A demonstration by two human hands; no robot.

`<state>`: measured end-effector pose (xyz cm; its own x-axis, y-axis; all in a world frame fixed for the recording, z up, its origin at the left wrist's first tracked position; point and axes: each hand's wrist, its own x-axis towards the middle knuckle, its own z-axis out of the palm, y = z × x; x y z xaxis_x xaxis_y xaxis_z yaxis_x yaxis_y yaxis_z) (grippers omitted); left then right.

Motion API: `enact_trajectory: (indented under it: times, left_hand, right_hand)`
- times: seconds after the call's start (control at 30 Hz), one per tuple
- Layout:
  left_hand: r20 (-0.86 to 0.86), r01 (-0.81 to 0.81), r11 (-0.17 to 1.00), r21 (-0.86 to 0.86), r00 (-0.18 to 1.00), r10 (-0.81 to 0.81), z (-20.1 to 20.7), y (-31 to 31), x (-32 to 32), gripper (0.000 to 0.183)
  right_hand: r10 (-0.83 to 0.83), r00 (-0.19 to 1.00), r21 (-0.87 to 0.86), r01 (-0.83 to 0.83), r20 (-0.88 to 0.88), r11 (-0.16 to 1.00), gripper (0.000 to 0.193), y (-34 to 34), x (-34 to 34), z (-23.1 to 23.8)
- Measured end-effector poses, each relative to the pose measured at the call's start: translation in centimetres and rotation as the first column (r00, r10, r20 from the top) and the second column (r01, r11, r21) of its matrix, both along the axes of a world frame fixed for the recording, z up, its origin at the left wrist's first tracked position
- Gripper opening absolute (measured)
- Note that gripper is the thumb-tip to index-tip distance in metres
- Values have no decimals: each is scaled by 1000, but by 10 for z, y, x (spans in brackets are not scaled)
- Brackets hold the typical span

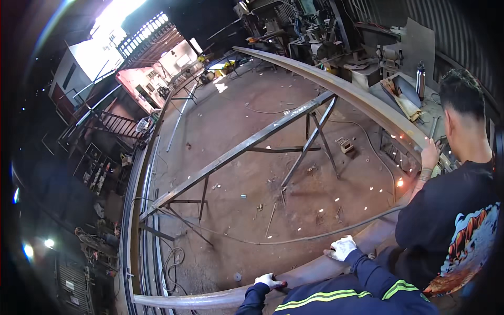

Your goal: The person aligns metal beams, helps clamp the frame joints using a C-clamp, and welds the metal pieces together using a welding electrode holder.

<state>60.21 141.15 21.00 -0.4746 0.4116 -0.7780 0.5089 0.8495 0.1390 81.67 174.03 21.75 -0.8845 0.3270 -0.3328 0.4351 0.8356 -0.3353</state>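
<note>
Plainly, both gloved hands are at the near steel beam (310, 270), which curves across beneath the fingers. The right hand (342, 248), in a white glove, lies over the beam's far edge with its fingers reaching leftward; I cannot tell whether they are clamped on it. The left hand (269, 282), also gloved, is farther along that edge; I cannot tell whether its fingers are apart or together. A bare stretch of beam lies between the two hands. Left of the left fingers, the beam runs on to its end, near long steel bars (156, 262). Ahead of the fingers, a cable (283, 241) trails across the brown floor (236, 181), with open room beyond it up to a straight steel tube (247, 147) on trestle legs (310, 142). Right of the right fingers, sparks (400, 182) glow near a co-worker's hand (430, 155), at the edge of another long beam (336, 81).
</note>
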Motion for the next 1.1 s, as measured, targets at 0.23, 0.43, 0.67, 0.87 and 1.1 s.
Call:
enact_trajectory:
  times: [0.23,0.43,0.67,0.87,1.1]
  left_hand:
    - [8,94,991,-94,996,-93,27,22,5,81]
    - [-297,409,887,213,892,-340,56,86,15,71]
    - [78,-184,6,983,387,-919,319,226,91,71]
    - [-127,-367,-120,922,7,-992,398,254,143,61]
    - [-35,-280,-67,958,118,-992,337,254,125,71]
  right_hand:
    - [-3,993,0,3,-117,1000,57,2,9,-10]
    - [16,994,16,-15,-104,1000,57,0,6,-2]
    - [25,995,52,-20,-100,998,52,5,6,-16]
    - [-14,982,9,15,-190,1000,52,1,4,-2]
    - [-6,945,46,22,-328,999,47,1,5,-12]
